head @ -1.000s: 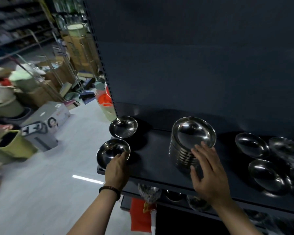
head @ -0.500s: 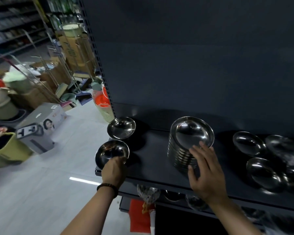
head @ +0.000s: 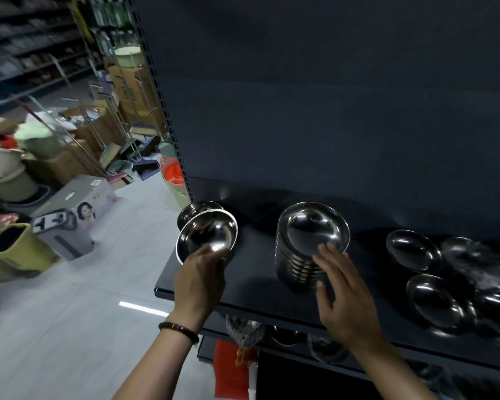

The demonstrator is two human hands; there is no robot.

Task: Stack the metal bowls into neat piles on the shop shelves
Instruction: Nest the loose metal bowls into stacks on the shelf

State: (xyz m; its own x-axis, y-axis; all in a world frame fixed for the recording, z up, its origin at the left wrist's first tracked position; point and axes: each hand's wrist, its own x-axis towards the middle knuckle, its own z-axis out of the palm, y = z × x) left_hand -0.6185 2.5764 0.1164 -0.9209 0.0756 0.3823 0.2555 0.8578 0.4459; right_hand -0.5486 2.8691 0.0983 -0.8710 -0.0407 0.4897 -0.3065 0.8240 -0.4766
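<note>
A: Pile of nested steel bowls (head: 306, 264) stands mid-shelf, top bowl tipped slightly toward the person. What changed?

B: The small steel bowl (head: 207, 236), left of the pile. Half a second ago it sat flat on the shelf (head: 254, 287) near the front-left corner. Now the left hand (head: 199, 280) has it lifted and tilted, fingers curled round its near rim. It partly covers the second small bowl (head: 195, 212) behind it, also left of the pile.

A: Right hand (head: 345, 295)?

B: It has barely moved. Fingers (head: 329, 256) spread, tips at the pile's top rim, palm against its near side. Looks like steadying.

A: Meaning?

B: Likely the pick-up is done and the carry across to the pile comes next. Whether this bowl's size suits that pile cannot be told.

A: Still to do?

B: Loose bowls (head: 413, 251) lie unstacked right of the pile.

A: Any writing?

B: Cardboard box (head: 75, 209) on the floor, far left of the pile, shows a printed portrait and an appliance. Its lettering is too small to read.
</note>
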